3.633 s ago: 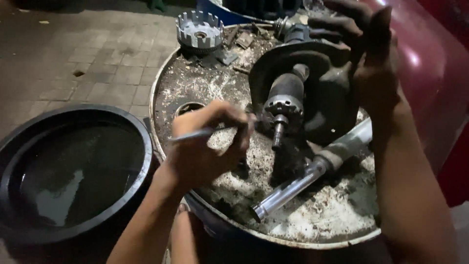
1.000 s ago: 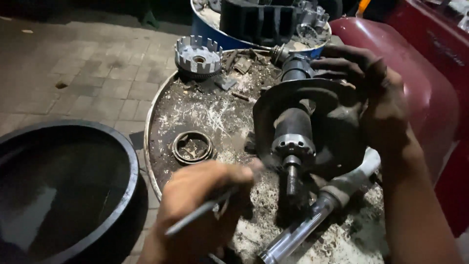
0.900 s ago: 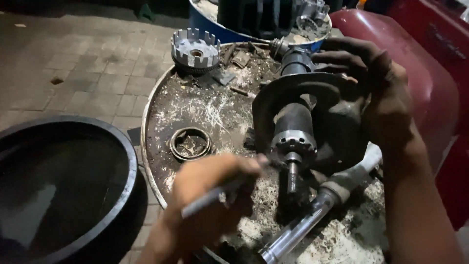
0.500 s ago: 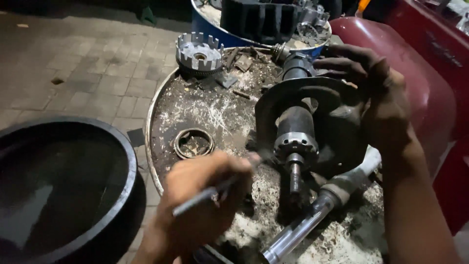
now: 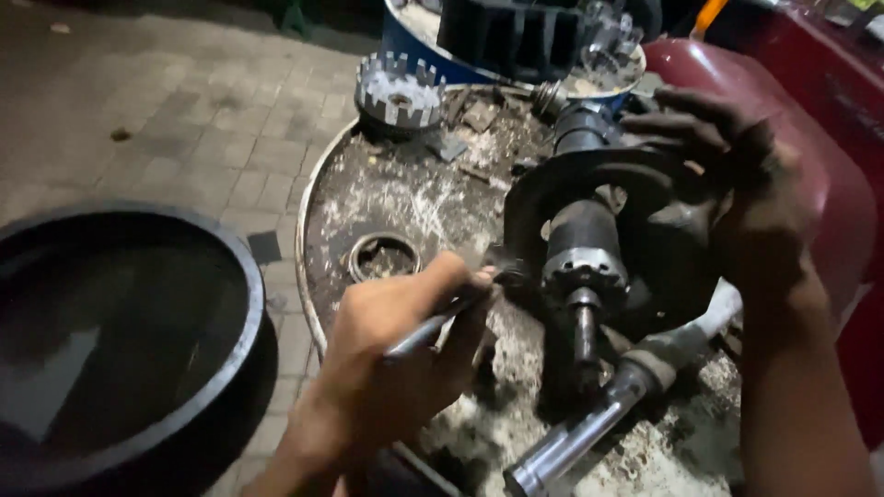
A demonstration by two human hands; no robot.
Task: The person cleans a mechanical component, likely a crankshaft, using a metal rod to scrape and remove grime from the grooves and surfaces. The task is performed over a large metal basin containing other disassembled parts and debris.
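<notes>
Shaft assembly (image 5: 582, 267) on drum top (image 5: 387, 198), gripped at 2 o'clock by right hand (image 5: 737, 184), fingers curled round disc; left hand (image 5: 405, 340) at 8 o'clock, fingers closed on rod (image 5: 433, 327).

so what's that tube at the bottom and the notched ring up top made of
Tube: looks like bare polished metal, probably steel, since it glints brightly along its length. Notched ring: seems cast metal, maybe aluminium, with a dull pale grey matte surface dusted with grime.
</notes>
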